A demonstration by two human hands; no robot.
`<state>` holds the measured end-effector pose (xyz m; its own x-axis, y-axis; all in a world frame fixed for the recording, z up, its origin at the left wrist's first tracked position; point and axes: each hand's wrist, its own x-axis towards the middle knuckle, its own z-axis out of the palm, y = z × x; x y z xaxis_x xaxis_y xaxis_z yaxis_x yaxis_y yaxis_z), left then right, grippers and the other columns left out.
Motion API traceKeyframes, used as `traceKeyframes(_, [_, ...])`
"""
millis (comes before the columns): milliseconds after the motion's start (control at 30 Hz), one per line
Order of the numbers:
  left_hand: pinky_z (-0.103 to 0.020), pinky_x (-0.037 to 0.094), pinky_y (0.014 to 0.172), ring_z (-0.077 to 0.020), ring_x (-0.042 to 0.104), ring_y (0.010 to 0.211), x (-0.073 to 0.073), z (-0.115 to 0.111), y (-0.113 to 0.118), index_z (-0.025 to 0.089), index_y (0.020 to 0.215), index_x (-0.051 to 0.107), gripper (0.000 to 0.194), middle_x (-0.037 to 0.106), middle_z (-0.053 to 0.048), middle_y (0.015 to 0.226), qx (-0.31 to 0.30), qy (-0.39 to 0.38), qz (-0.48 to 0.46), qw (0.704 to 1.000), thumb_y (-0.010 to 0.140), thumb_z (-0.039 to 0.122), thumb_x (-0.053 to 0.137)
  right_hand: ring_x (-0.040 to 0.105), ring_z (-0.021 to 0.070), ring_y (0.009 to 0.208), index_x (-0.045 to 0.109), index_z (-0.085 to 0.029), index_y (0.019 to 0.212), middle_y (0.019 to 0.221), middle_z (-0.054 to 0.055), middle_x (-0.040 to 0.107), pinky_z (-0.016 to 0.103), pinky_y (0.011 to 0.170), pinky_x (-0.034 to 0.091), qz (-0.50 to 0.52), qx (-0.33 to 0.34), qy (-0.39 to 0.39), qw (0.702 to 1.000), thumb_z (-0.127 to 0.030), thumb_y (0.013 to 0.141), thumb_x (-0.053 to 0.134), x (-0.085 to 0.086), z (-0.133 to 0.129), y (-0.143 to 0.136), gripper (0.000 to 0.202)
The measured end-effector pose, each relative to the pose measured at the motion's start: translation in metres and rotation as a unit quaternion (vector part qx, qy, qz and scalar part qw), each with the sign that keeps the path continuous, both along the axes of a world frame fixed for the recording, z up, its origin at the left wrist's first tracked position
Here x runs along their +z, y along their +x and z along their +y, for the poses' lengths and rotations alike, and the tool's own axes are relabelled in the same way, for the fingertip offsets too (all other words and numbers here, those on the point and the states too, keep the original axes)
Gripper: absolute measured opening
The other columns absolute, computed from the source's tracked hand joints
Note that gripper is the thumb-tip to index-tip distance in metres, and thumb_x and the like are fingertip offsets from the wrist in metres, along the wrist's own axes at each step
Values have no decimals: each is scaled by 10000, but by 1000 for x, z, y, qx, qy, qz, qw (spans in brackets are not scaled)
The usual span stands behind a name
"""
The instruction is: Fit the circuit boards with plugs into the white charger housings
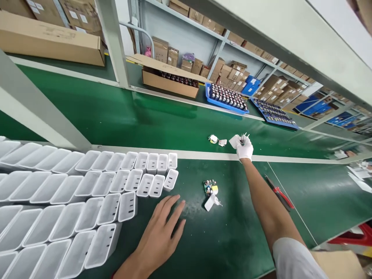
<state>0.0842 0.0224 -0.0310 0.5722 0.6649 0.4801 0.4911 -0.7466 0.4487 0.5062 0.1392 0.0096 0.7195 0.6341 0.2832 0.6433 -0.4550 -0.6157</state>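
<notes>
Head view: at three o'clock, the white-gloved right hand (244, 149) pinches a flat white plastic piece (233, 142), apparently mid-handling, next wanting careful control; the bare left hand (161, 231) spreads near six

The foreground is filled by a dark green worktop (238, 236), which is divided by a pale rail (200, 155) from a brighter green strip (162, 126) on which soft light is reflected. The space is framed by pale posts (114, 42) and a thick overhead beam (290, 23). Beyond, metal shelving (186, 17) is stacked with cardboard boxes (236, 75) and blue bins (251, 86), and is backed by a pale blue-grey surface (180, 35).
</notes>
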Motion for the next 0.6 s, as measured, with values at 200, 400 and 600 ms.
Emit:
traceKeyframes(200, [-342, 603, 726, -260, 700, 936, -3, 8, -2, 174, 1370, 484, 469, 664, -163, 1152, 115, 57, 45, 991, 906, 136, 539, 632, 290, 1009, 581, -124, 1324, 1181, 179, 659, 406, 901, 469, -87, -31, -101, 991, -344, 844, 566, -6, -19, 15, 528])
traceKeyframes(400, [-306, 559, 552, -226, 708, 722, -5, 10, 8, 130, 1453, 373, 573, 676, -177, 1120, 128, 71, 110, 983, 898, 80, 504, 695, 267, 901, 742, -207, 1117, 1021, 122, 729, 329, 822, 514, -94, 116, -255, 955, -419, 839, 622, -4, -89, -3, 370])
traceKeyframes(600, [-285, 520, 513, -200, 692, 646, -5, 15, 15, 115, 1388, 421, 473, 710, -76, 850, 147, 77, 99, 981, 921, 80, 485, 680, 285, 978, 688, -183, 1213, 1126, 127, 710, 350, 865, 513, -117, 193, -326, 918, -520, 825, 620, 14, -80, -9, 518])
